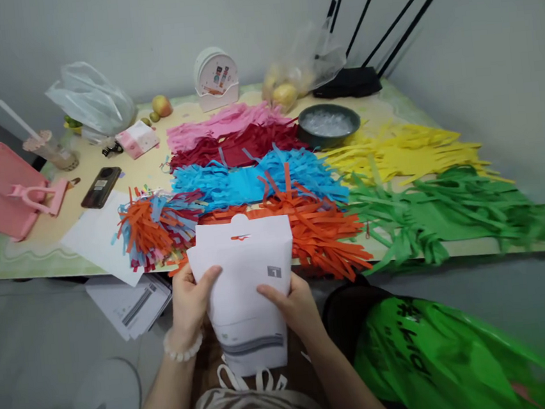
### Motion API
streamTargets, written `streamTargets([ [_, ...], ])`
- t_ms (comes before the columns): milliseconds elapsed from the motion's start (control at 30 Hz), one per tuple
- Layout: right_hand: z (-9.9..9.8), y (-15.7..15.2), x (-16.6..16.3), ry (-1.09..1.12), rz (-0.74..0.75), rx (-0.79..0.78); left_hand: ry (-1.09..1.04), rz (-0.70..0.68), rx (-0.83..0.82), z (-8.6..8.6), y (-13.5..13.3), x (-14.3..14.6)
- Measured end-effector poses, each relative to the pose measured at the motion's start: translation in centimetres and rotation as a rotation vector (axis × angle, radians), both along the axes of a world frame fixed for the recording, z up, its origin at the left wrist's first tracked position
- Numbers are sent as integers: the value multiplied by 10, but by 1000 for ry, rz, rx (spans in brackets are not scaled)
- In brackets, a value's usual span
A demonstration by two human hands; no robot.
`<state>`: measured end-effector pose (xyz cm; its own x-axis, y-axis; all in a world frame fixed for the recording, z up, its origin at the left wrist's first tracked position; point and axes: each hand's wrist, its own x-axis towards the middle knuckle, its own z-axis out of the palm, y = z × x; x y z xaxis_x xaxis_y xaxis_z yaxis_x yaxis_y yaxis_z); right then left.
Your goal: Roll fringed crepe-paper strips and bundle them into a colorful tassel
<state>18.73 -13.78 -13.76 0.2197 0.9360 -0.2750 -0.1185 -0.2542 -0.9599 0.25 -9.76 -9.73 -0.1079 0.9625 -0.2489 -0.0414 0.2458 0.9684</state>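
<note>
A white cardboard box (pixel 247 290) with a hanging tab at its top is held upright in front of my body. My left hand (pixel 192 299) grips its left side, thumb lying on the front face. On the opposite side my right hand (pixel 294 302) holds it the same way. Just beyond the box lies fringed orange paper (pixel 323 225), partly hidden by it. A multicoloured tassel bundle (pixel 154 225) rests to the left, close to my left hand. Behind are fringed strips in blue (pixel 241 182), dark red (pixel 242 146) and pink (pixel 226 122).
Yellow fringe (pixel 397 154) and green fringe (pixel 446 210) spread over the table's right side. A dark bowl (pixel 328 125) and a router (pixel 347 83) stand behind. Leftward are a phone (pixel 101 187) and a pink stand (pixel 6 191). Flat white cartons (pixel 133 308) lie below; a green bag (pixel 436 356) sits right.
</note>
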Motion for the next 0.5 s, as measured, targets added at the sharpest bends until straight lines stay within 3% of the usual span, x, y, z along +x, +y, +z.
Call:
streamTargets([
  [167, -7, -3, 8, 1, 1, 30, 45, 30, -4, -11, -5, -3],
  [367, -2, -14, 3, -382, -42, 61, 447, 154, 261, -17, -9, -12],
  [500, 3, -20, -11, -364, 159, 110, 479, 255, 280, -10, -6, -28],
])
